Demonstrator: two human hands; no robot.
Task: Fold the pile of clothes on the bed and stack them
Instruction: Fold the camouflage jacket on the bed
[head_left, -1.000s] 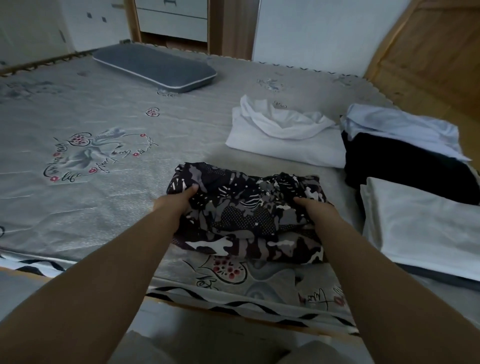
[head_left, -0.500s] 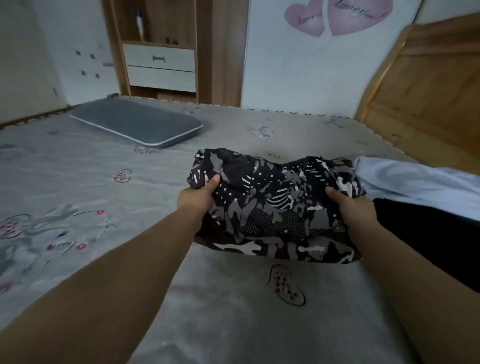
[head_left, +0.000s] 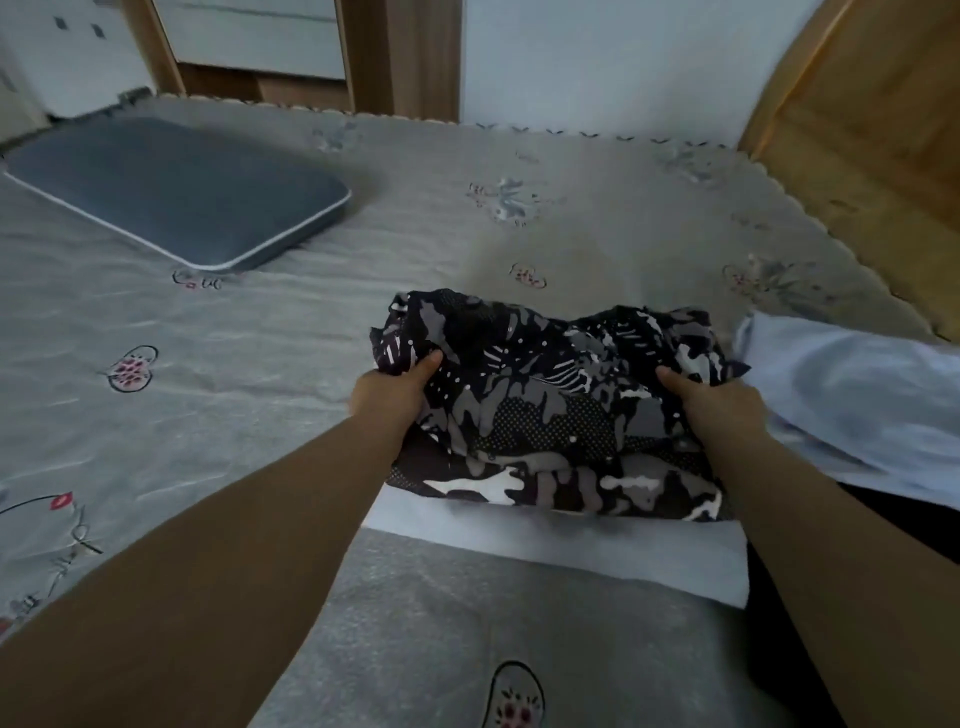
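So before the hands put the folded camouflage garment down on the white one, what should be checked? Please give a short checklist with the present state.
1. Left hand grips the camouflage garment: ok.
2. Right hand grips its other side: ok.
3. Garment is folded compactly: ok, though the far edge looks bunched.
4. White folded garment lies flat under it: ok.
5. Bundle is already resting on the white garment: cannot tell.
6. Pale blue garment at the right stays clear of the bundle: cannot tell, the edges look very close.
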